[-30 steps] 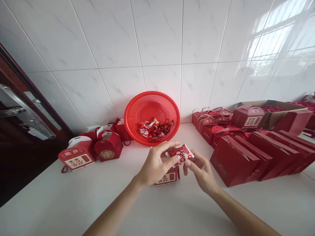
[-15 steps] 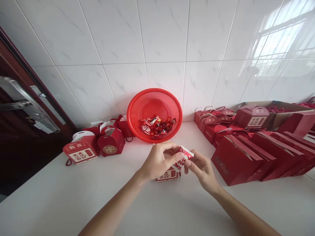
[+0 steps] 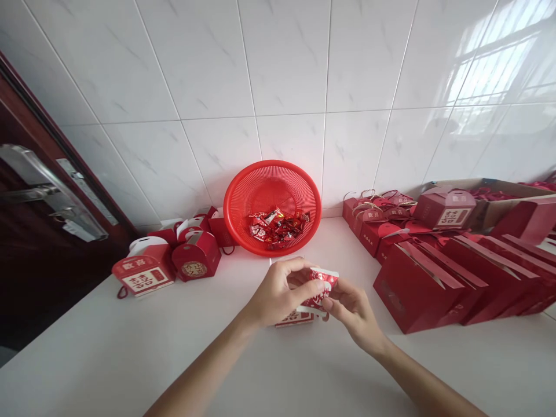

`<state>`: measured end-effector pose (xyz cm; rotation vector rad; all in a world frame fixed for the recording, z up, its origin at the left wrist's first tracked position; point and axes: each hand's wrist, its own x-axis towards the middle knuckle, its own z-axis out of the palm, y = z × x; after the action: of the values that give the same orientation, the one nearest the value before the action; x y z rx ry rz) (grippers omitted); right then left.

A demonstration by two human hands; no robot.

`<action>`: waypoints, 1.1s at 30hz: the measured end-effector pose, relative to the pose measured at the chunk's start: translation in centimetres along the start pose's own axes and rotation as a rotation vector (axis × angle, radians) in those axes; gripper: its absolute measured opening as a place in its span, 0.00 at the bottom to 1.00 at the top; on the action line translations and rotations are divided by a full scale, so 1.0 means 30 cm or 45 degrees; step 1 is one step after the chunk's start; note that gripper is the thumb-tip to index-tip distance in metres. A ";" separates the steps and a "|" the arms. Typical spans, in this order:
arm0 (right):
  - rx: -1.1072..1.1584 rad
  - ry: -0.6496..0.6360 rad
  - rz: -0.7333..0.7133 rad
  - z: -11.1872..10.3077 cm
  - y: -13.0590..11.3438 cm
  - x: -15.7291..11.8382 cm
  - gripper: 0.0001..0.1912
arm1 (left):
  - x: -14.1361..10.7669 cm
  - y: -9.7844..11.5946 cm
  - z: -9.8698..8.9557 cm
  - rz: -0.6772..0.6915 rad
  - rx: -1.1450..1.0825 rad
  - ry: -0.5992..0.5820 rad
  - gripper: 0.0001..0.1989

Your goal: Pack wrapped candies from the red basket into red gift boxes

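Two hands point(image 3: 275, 295), fingers nearly closed, pinch one packet point(image 3: 322, 293) over a partly hidden box point(image 3: 295, 319); should both slacken, it could drop.

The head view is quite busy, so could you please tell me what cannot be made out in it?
Head view: the top and inside of the small red box, hidden by the left hand and the red packet.
Head view: part of the red packet's print, covered by the left hand.
Head view: anything beneath the upper wrapped sweets in the red basket; their print is mostly too small.
Head view: the left end of the door handle, cut off by the left edge.
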<state>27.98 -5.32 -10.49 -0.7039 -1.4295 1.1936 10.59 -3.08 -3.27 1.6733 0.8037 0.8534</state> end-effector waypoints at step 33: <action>0.235 0.530 0.023 -0.079 0.030 0.073 0.13 | 0.167 -0.117 -0.350 0.014 0.983 0.708 0.13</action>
<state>29.58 -2.37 -10.77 -0.7831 -0.9575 1.0990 3.95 7.08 -3.81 2.1171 1.6625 1.1201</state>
